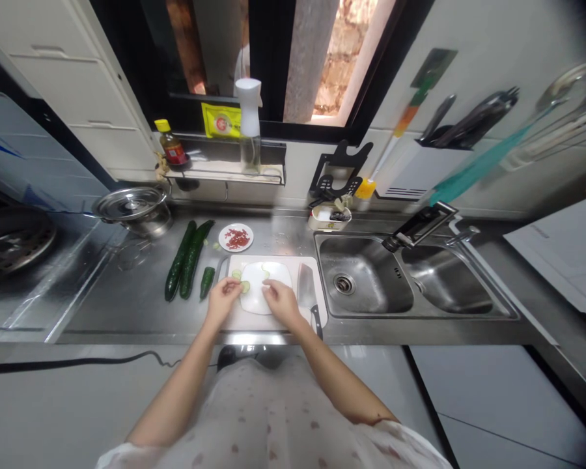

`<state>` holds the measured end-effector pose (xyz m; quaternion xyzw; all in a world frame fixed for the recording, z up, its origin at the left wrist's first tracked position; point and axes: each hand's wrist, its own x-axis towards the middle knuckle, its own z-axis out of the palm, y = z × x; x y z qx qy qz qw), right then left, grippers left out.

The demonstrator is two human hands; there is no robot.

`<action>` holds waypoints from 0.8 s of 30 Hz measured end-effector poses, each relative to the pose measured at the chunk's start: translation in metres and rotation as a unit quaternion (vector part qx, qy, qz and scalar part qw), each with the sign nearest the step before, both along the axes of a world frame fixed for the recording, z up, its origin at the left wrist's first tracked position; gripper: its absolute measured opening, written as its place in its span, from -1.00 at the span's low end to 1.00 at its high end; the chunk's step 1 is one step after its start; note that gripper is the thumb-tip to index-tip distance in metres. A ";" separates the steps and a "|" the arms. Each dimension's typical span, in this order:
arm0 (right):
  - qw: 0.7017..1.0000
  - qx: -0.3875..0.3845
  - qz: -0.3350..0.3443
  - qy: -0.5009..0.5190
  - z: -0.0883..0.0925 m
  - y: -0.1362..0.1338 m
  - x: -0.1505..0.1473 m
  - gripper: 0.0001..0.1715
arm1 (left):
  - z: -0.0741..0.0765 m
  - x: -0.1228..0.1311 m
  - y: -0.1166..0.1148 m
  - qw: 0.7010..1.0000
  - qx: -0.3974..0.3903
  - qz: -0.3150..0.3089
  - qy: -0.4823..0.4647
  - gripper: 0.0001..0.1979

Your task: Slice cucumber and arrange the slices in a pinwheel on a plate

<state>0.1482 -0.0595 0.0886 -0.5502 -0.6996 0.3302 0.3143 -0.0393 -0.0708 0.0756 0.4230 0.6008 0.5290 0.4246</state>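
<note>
A white square plate (pixel 256 301) lies on a pale cutting board (pixel 234 320). My left hand (pixel 226 298) is at the plate's left edge, its fingers pinching a round cucumber slice (pixel 245 286). Over the right part of the plate, my right hand (pixel 281 301) has its fingertips closed at a thin cucumber slice (pixel 266 275). More cucumber slices (pixel 236 274) lie by the plate's upper left edge. A knife (pixel 305 285) with a black handle rests on the board's right side. Left of the board is a cut cucumber piece (pixel 207 282).
Two whole cucumbers (pixel 190 260) lie on the steel counter. Behind the board stands a small white plate (pixel 236 247) of red bits. A double sink (pixel 364 277) with a black faucet (pixel 420 227) is to the right, and a lidded steel pot (pixel 135 207) at back left.
</note>
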 end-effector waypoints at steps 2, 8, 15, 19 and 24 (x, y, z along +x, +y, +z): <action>0.999 0.005 0.008 0.052 0.006 0.003 -0.005 -0.67 | 0.010 0.004 0.000 1.000 0.004 -0.017 -0.005 -0.72; 0.987 -0.022 0.050 0.150 0.013 0.007 -0.013 -0.71 | 0.024 0.013 -0.003 0.999 0.011 -0.044 0.012 -0.75; 0.982 -0.035 0.047 0.180 0.019 0.005 -0.015 -0.79 | 0.021 0.020 -0.005 0.997 -0.011 -0.058 -0.042 -0.66; 0.982 -0.030 0.021 0.185 0.021 0.007 -0.013 -0.78 | 0.019 0.022 -0.007 0.984 -0.106 -0.062 -0.129 -0.48; 0.981 -0.027 0.027 0.192 0.024 0.008 -0.011 -0.77 | 0.024 0.025 -0.010 0.935 -0.214 -0.108 -0.262 -0.44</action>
